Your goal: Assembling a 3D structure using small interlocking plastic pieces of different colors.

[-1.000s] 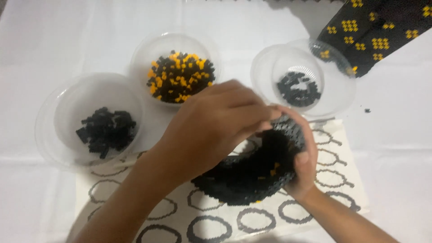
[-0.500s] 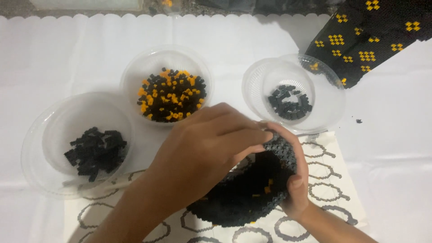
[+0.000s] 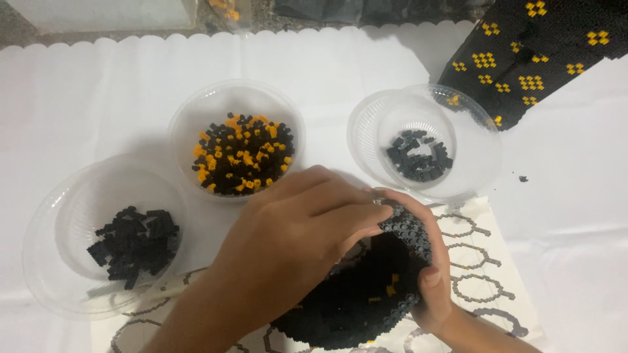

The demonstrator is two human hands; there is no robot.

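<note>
The view has shifted down since earlier; both hands stay on the black brick ring (image 3: pixel 366 294) at the tabletop's near edge. Left hand (image 3: pixel 294 242) presses its rim; right hand (image 3: pixel 428 281) clasps its side.

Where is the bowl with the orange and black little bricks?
In the head view, the bowl of orange and black bricks sits in the middle at the back of the white table, between two bowls of black bricks, just behind the left hand.
</note>
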